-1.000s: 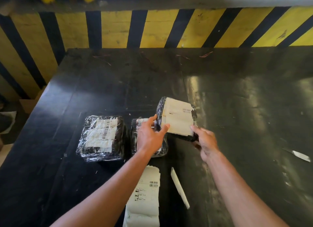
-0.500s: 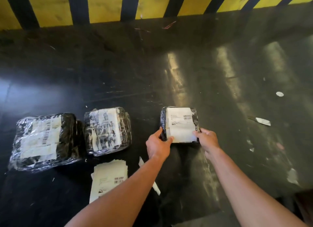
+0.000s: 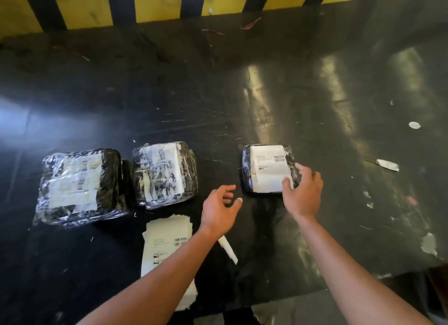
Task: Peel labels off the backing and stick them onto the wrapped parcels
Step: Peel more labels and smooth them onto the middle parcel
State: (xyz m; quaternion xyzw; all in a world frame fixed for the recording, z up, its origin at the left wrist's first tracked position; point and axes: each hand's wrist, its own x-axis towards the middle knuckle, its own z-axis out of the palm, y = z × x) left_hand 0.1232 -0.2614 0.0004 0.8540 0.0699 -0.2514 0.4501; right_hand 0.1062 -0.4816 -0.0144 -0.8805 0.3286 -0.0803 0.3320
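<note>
Parcel [image 3: 268,169], black film, white barcoded label, seemingly flat; both hands' fingers [image 3: 287,183] spread, empty.

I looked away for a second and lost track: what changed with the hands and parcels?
The labelled parcel, held tilted up in both hands, was laid flat on the table and let go. The left hand drew back; the right hand hovers at its corner. The other parcels and label stack stayed put.
</note>
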